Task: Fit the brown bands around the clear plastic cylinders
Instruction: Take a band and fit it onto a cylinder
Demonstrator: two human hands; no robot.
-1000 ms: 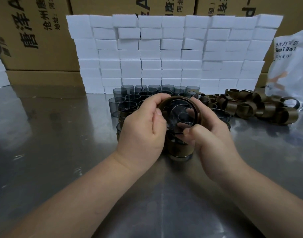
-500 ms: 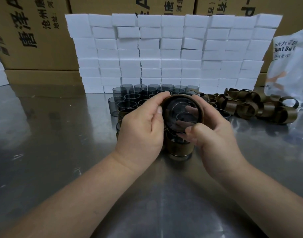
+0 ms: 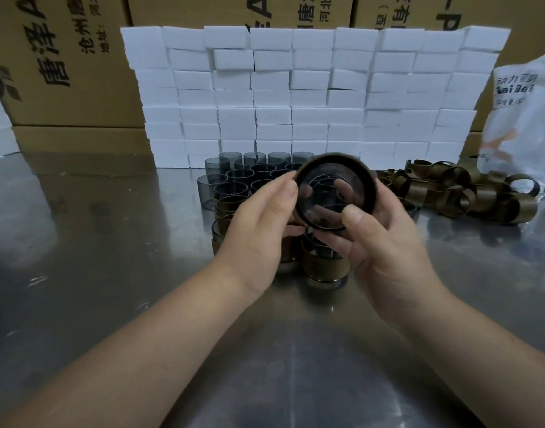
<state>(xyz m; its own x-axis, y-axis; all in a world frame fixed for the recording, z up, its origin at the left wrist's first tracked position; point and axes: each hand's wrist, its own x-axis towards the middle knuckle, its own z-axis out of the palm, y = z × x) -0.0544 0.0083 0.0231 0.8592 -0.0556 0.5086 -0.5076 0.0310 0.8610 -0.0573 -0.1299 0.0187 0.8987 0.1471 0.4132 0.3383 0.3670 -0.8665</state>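
Cardboard along the top edge: printed boxes (image 3: 64, 57), stacked behind everything. Steel table (image 3: 79, 273) across the whole lower frame, reflective. White foam blocks (image 3: 311, 97) built up as a wall, upper centre, at the table's far side.

Just in front of the wall, centre-left: bare cylinders (image 3: 215, 180), smoky-clear, upright, open ends up, packed touching. At the near edge of that cluster: a few banded cylinders (image 3: 226, 205), partly hidden behind the left hand.

Left hand (image 3: 259, 223) at centre, off the table, thumb on the left rim of the held cylinder (image 3: 327, 177), fingers curled behind it and visible through the clear plastic. Pinching it, not spread.

Held cylinder at frame centre, in the air, tipped so one round end faces the camera. Cannot tell which end. Brown band (image 3: 336, 158) wrapped round its outside, seen as a dark ring. How far seated along the wall: cannot tell.

Right hand (image 3: 385, 242) just right of centre, thumb (image 3: 353, 216) pressed on the lower rim, fingers wrapped round the far side. Gripping too.

Below both hands: standing banded cylinder (image 3: 323, 267), upright on the table, clear base showing under its band.

Right of centre, mid-height: pile of brown bands (image 3: 469, 193) on the table, curled and overlapping. Far right edge: white printed bag (image 3: 524, 118), behind the pile.
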